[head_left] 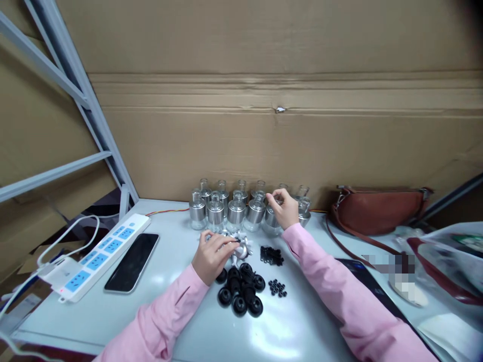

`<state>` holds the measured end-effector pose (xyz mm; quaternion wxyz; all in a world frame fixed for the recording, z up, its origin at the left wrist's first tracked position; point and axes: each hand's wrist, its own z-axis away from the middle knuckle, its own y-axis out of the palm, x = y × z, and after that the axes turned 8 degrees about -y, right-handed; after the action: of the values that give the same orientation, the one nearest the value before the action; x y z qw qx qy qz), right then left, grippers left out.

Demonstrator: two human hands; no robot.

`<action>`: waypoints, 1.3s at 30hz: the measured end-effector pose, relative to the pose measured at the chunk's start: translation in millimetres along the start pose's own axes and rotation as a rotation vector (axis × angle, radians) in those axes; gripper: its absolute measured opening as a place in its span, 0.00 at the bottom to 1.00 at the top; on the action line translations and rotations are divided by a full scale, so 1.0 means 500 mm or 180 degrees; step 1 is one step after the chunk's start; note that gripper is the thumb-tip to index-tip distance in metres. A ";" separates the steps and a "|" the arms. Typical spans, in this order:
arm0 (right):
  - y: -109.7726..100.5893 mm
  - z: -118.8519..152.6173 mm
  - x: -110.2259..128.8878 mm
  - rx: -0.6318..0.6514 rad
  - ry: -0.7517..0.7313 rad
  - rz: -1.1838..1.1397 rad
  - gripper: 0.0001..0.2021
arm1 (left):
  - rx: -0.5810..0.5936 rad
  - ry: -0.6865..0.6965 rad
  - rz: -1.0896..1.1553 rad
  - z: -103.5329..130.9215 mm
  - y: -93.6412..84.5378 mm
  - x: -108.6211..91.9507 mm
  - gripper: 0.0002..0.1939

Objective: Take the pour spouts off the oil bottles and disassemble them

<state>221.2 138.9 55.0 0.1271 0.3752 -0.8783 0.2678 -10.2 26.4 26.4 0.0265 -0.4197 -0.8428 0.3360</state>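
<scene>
My left hand (214,255) is over a small pile of silver parts (244,249), its fingers bent and close together. The thumb side is covered, so what the fingertips grip is hard to see. Two uneven rows of clear glass bottles with silver metal bands (236,213) stand upright behind the pile. Beside the right end of these bottles is my right hand (285,207), thumb and fingers curled in a pinch before a bottle's neck. Anything between those fingertips is hidden or too small to make out. Black round-ended parts (241,289) lie in front of the silver pile.
Small black loops (271,255) and tiny black rings (277,288) lie near my right forearm. A power strip (100,259) and a phone (132,262) are at the left. On the right are a brown bag (379,208) and a plastic bag (453,256). Cardboard (226,130) stands behind.
</scene>
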 end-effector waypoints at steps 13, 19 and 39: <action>-0.045 0.028 0.056 0.0369 -0.1361 0.0343 0.04 | 0.0053 0.0000 -0.0003 -0.004 -0.003 -0.006 0.08; -0.081 0.123 0.146 0.1365 -0.2077 -0.0240 0.08 | 0.0307 0.0084 0.0218 -0.002 -0.003 -0.012 0.09; -0.099 0.167 0.197 0.0563 -0.1612 0.0318 0.06 | 0.0387 -0.0414 0.0698 0.015 0.022 -0.061 0.13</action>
<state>187.7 5.2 46.5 -0.1432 0.3960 -0.8727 0.2470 14.4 4.7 21.4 -0.0398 -0.4843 -0.7699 0.4138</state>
